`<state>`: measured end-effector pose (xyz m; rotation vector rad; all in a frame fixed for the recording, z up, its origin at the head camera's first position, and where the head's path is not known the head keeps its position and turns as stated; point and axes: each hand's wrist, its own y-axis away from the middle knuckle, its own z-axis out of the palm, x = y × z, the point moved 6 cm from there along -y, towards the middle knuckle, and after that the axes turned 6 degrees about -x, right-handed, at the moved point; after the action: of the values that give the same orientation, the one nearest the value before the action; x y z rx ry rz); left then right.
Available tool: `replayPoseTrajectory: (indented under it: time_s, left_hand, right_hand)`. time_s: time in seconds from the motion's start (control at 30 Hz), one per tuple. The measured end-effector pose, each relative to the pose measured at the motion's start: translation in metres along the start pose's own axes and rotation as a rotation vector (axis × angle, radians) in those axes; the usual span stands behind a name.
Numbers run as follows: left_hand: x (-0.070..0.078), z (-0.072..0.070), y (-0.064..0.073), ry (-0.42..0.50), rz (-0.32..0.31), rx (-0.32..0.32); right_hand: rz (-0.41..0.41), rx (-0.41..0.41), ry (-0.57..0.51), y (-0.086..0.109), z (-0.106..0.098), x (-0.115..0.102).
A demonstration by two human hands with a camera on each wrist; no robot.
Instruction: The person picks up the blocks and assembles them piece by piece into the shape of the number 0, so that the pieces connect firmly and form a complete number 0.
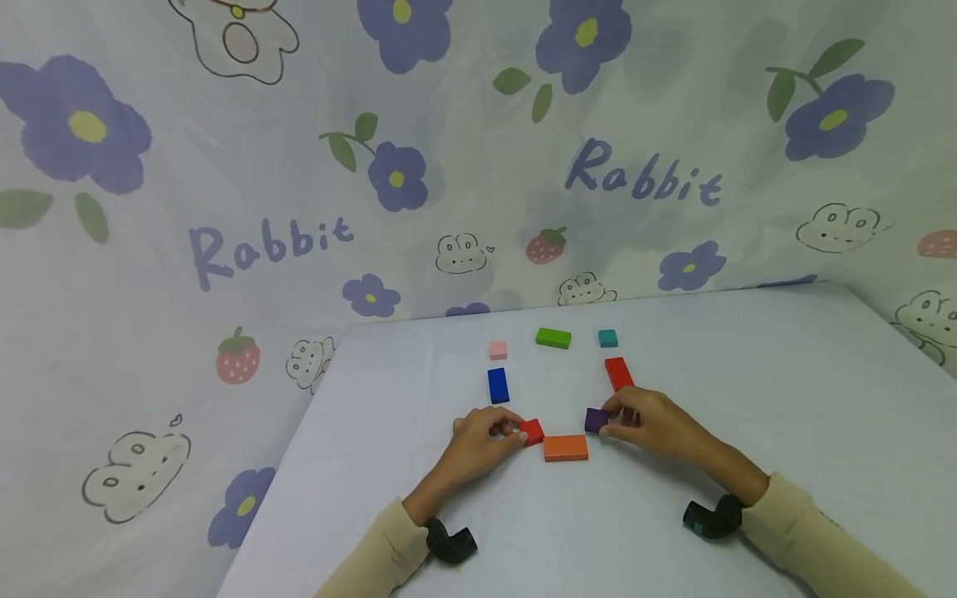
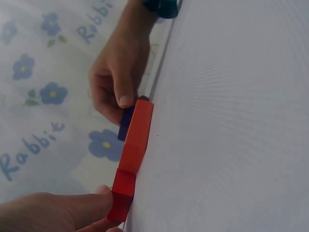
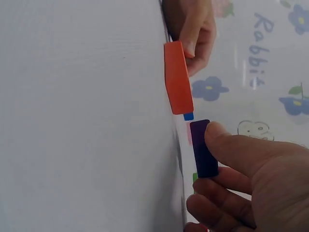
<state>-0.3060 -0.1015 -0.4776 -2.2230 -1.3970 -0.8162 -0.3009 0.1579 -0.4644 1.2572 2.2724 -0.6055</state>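
Between thumb and fingers my left hand [image 1: 481, 442] pinches a small red block [image 1: 532, 432] at the near left of a ring of blocks. An orange rectangular block [image 1: 566, 448] lies flat just right of it, their corners close or touching. My right hand [image 1: 652, 421] pinches a small dark purple block [image 1: 596, 420], which sits up and right of the orange block. In the right wrist view the purple block [image 3: 203, 149] is held by thumb and fingertips, apart from the orange block [image 3: 177, 77]. The left wrist view has the red block [image 2: 122, 193] against the orange one's end.
Farther back on the white table [image 1: 389, 399] lie a blue block [image 1: 498, 385], a pink block [image 1: 498, 350], a green block [image 1: 553, 338], a teal block [image 1: 608, 338] and a long red block [image 1: 619, 374] beside my right fingers. A patterned cloth [image 1: 463, 166] hangs behind.
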Motion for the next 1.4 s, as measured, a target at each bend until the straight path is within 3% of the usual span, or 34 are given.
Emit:
replayPoseTrajectory:
  time_s: [0.37,0.6,1.4]
  left_hand:
    - [0.004,-0.001,0.001,0.003,0.028,0.008]
    - [0.002,0.000,0.000,0.008,-0.006,-0.008]
    - [0.000,0.001,0.001,0.003,-0.008,-0.002]
  right_hand:
    - [0.054,-0.021,0.007,0.001,0.006,0.002]
    - [0.039,-0.025,0.029,0.002,0.010,0.004]
    - [-0.005,-0.023,0.029,0.003,0.008,-0.001]
